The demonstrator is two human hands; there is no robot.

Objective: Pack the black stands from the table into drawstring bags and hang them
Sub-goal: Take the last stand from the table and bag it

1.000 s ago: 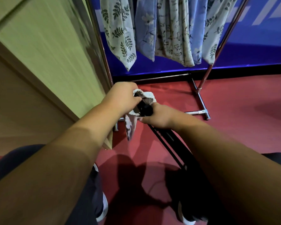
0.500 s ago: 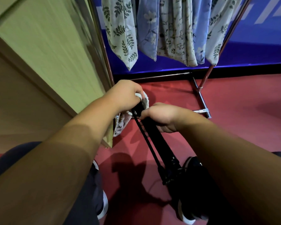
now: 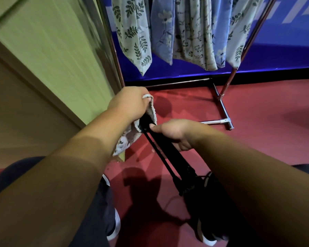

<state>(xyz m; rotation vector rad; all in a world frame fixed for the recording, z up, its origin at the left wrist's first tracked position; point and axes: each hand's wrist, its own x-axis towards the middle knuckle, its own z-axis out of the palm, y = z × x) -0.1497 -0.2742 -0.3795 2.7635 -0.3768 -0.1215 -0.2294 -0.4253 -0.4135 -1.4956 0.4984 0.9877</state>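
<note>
- At centre view, just above the person's knees, the black stand slants from 11 o'clock down to 5 o'clock. Its upper end is tucked into the mouth of a floral drawstring bag and its lower end is lost in shadow near the shoes.
- The left hand has its fingers curled tight on the bunched rim of the bag, holding the mouth up. The rest of the cloth hangs limp toward 7 o'clock.
- The right hand wraps the folded shaft. Its fingers are closed round it and the thumb points at the bag.
- The stand looks rigid, long and fairly light, with thin legs lying loose beside the main tube (these could snag the hem). It is probably best held mid-shaft with the legs pinched in.
- The bag is soft and shapeless, so it needs holding at the rim.
- Against a second ago, the hands have drawn apart. The right hand was hard against the bag's mouth and now sits lower on the shaft, with more black tube showing.
- At 12 o'clock, hanging bags fill a metal rack.
</note>
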